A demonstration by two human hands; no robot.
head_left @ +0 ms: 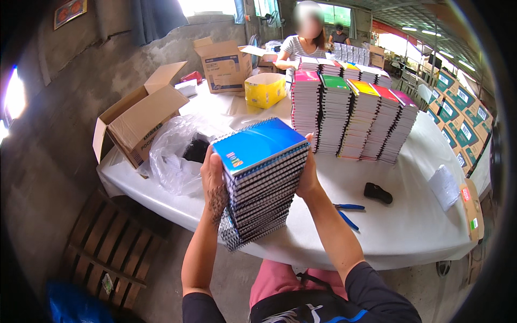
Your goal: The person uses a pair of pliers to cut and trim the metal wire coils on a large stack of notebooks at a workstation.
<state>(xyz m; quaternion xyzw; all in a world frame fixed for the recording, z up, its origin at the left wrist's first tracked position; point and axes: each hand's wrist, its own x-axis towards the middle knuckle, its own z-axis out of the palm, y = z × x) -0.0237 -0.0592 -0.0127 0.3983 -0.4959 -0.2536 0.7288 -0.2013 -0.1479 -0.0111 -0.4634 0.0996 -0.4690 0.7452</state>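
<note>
Blue stack: a tall pile of spiral notebooks, blue cover on top, held tilted at the near edge of the surface; whether its bottom touches the surface, I cannot tell.
Left hand: fingers clamped on the pile's left side.
Right hand: fingers clamped on its right side; the two hands squeeze the pile between them.
Done, by the look of it: five piles stand upright in a front row toward the surface's far edge, topped pink, green, yellow, red and purple; more piles stand just behind them.
Left, by the look of it: the blue pile is in hand, apart from the row and not yet set down.
Open box: tilted at the surface's left edge, its contents hidden; a clear bag lies beside it.
Right of the blue pile: pliers with blue handles near the near edge, a black object beyond them.
Far edge: a co-worker behind the piles.
</note>
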